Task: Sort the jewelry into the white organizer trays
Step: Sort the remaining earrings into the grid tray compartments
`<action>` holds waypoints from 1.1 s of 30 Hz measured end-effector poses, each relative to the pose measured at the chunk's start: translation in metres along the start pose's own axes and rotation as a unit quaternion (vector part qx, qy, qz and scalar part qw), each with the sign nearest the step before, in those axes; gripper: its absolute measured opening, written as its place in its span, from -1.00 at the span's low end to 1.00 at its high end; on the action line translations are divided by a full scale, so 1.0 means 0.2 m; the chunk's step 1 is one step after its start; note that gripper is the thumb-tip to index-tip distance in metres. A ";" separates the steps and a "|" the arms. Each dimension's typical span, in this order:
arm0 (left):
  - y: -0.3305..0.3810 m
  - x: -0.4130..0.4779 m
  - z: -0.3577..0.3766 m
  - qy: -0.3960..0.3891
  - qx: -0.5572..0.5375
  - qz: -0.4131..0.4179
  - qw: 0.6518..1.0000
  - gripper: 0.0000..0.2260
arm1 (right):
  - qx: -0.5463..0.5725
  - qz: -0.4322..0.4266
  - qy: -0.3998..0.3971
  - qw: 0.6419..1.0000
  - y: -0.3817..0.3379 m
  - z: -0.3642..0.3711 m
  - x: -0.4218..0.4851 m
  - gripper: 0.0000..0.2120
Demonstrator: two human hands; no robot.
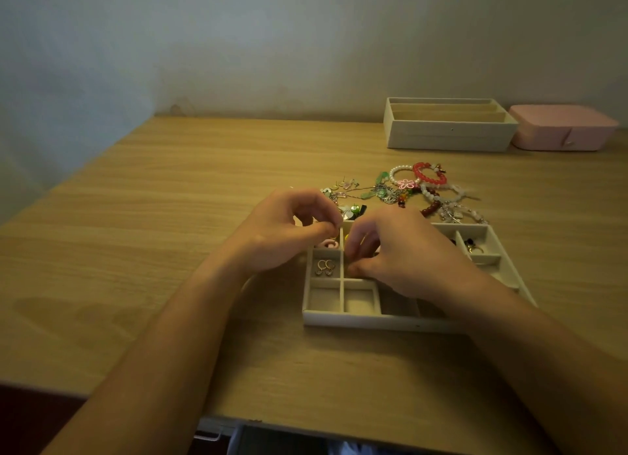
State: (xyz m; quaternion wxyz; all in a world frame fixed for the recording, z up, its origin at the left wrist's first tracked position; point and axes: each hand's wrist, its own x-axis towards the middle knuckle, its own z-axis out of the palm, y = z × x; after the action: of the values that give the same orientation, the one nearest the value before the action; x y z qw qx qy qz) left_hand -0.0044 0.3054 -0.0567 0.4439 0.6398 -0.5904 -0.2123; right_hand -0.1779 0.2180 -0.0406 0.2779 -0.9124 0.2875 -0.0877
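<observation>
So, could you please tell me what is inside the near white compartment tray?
A pair of hoop earrings in a left cell, a pink piece behind it, a gold ring in a far right cell. The left hand and right hand cover the middle cells.

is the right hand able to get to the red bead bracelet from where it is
Probably yes. The red bead bracelet lies uncovered in the pile just beyond the tray, nothing between it and the right hand. That hand's fingers are curled over the tray, though, possibly busy.
</observation>
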 end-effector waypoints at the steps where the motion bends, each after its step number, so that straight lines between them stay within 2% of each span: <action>1: 0.00 0.00 0.00 -0.005 -0.004 0.003 1.000 -0.91 | -0.009 -0.005 -0.004 1.000 0.00 0.00 0.00 -0.86; 5: 0.01 -0.01 0.00 -0.022 -0.015 0.014 1.000 -0.89 | -0.032 -0.016 -0.025 0.999 0.00 -0.01 0.00 -0.84; 12: 0.00 0.00 0.00 -0.024 -0.004 0.009 1.000 -0.91 | -0.088 -0.034 0.008 0.996 -0.01 0.02 -0.02 -0.87; 18: 0.01 0.00 -0.01 -0.043 0.022 0.002 0.999 -0.88 | -0.038 -0.045 0.036 0.998 0.04 -0.05 0.00 -0.91; 25: 0.04 -0.01 0.03 -0.067 0.094 -0.018 0.993 -0.82 | -0.023 -0.034 -0.061 0.997 0.13 -0.14 0.01 -0.78; 28: 0.05 0.00 0.06 -0.064 0.147 -0.013 0.987 -0.79 | -0.008 -0.041 -0.074 0.996 0.14 -0.15 0.01 -0.75; 33: 0.05 0.00 0.08 -0.061 0.165 0.003 0.984 -0.78 | -0.002 -0.048 -0.096 0.994 0.13 -0.14 0.02 -0.74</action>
State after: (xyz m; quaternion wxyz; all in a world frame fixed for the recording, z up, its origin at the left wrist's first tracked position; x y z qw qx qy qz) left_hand -0.0233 0.3009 -0.0565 0.2963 0.6884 -0.6450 -0.1493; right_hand -0.1964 0.1856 -0.0320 0.2977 -0.9299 0.2157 -0.0118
